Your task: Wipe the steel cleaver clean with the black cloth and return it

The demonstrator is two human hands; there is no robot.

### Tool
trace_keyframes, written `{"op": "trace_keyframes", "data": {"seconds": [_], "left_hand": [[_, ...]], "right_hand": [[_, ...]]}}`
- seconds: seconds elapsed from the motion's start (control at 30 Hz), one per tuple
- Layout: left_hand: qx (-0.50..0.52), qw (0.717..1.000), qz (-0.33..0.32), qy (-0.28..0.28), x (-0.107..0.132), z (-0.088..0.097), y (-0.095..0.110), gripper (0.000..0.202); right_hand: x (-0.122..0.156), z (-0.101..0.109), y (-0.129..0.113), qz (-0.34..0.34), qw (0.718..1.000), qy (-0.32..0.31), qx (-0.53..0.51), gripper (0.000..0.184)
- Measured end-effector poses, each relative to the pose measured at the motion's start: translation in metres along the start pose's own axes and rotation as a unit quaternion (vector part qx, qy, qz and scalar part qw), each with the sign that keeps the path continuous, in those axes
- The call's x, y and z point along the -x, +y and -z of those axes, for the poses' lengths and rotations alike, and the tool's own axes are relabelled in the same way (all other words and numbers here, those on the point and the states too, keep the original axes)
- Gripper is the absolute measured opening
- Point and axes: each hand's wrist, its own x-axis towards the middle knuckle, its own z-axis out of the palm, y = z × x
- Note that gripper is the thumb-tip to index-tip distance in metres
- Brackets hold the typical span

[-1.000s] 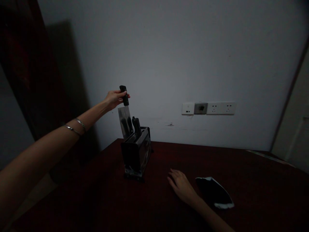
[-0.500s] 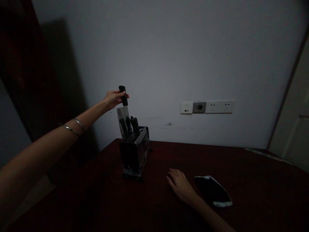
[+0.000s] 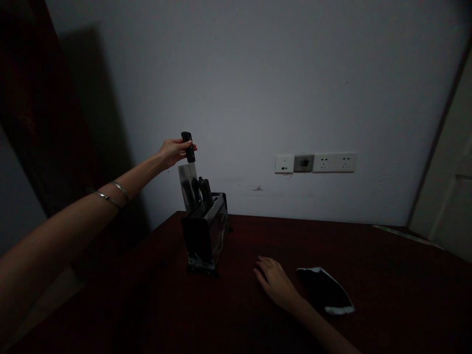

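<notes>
My left hand (image 3: 173, 151) is raised over a dark knife block (image 3: 204, 233) at the back left of the table and grips the black handle of a wide-bladed knife (image 3: 189, 169). The blade's lower part sits in the block's top slot. Two other black handles (image 3: 202, 191) stick up from the block beside it. My right hand (image 3: 277, 284) lies flat on the dark red table (image 3: 387, 275), fingers stretched out, holding nothing. It rests just left of a dark cloth with a pale edge (image 3: 326, 295).
A white wall stands behind the table, with a row of sockets and a switch (image 3: 316, 162). A dark cabinet or door (image 3: 40, 108) fills the left side. A pale door (image 3: 452, 196) is at the right. The room is dim.
The knife has sunk slightly lower into the block. My right hand and the cloth have stayed where they were; the camera drifted a little.
</notes>
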Motion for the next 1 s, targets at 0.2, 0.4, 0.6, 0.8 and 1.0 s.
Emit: {"op": "trace_keyframes", "data": {"seconds": [0.2,0.4,0.6,0.8,1.0], "left_hand": [[0.009,1.0,0.005,0.005,-0.0011,0.0012,-0.0005,0.003],[0.003,1.0,0.005,0.007,0.0022,-0.0014,0.0019,0.003],[0.004,1.0,0.01,0.011,0.0012,-0.0008,0.003,0.004],[-0.003,1.0,0.008,0.01,0.0003,0.0015,0.0023,0.005],[-0.008,1.0,0.008,0.014,-0.0001,0.0028,0.002,0.004]], "right_hand": [[-0.0008,-0.0007,0.0006,-0.001,1.0,-0.007,0.003,0.046],[-0.0006,-0.0006,0.0004,0.006,1.0,-0.003,0.008,0.045],[-0.0004,-0.0026,0.0022,0.008,1.0,0.001,0.007,0.045],[-0.0011,-0.0019,0.0015,0.007,1.0,-0.006,0.008,0.046],[-0.0017,-0.0001,-0.0002,0.0,1.0,-0.014,0.012,0.046]]}}
